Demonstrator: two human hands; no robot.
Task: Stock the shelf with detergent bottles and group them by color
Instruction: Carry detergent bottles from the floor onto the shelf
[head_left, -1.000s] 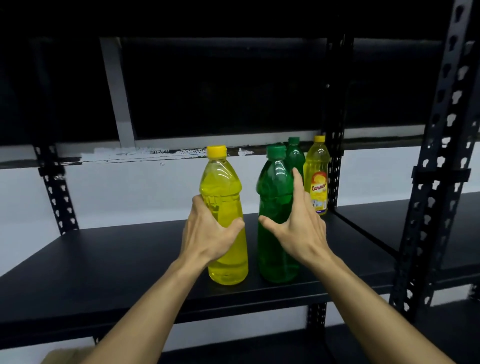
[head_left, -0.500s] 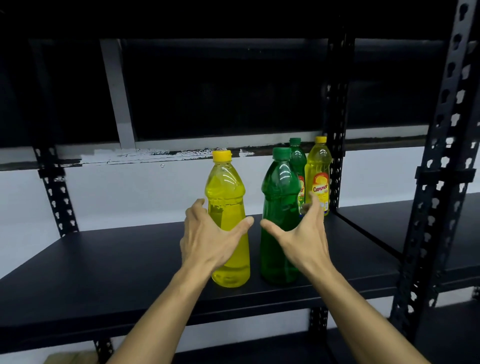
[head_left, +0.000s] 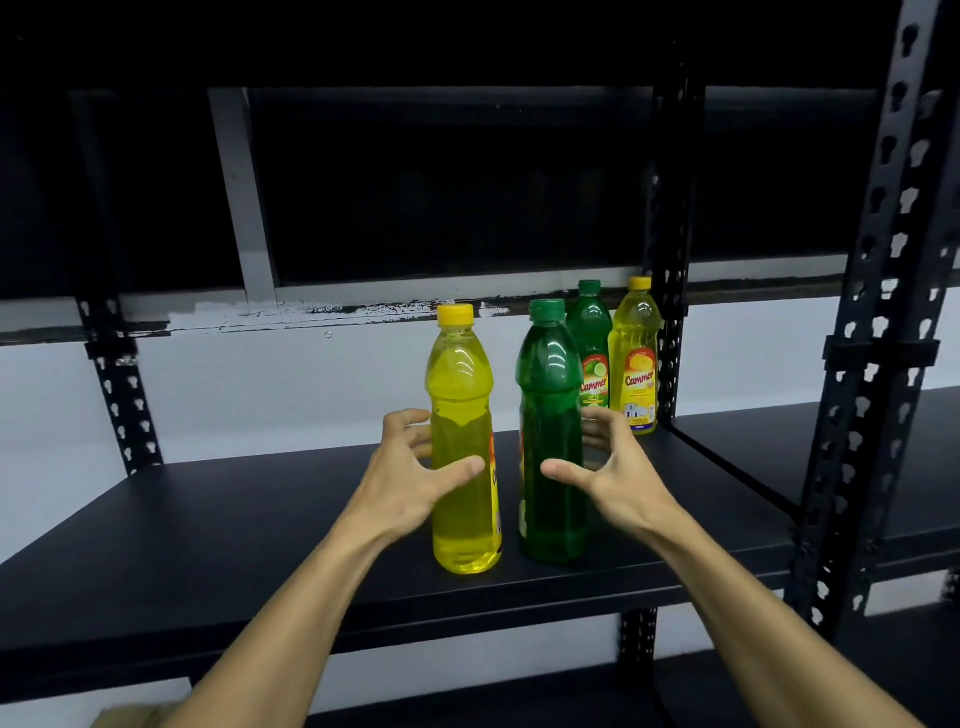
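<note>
On the black shelf (head_left: 234, 525), both hands are spread around 2 upright bottles near the front edge. The left hand (head_left: 402, 480) is released, fingers curled past the left side of the front yellow bottle (head_left: 462, 441) and thumb crossing in front of it, with no firm grasp visible. The right hand (head_left: 618, 473) is likewise released beside the front green bottle (head_left: 551, 436), thumb pointing toward its front and fingers curved behind its right side. Both forearms reach up from the lower edge of the view. The 2 front bottles stand just beside each other, labels turned away, caps matching their liquid. Behind them, near the rear post (head_left: 672, 260), stand a back green bottle (head_left: 592, 343) and a back yellow bottle (head_left: 638, 358), each showing a red and yellow label.
</note>
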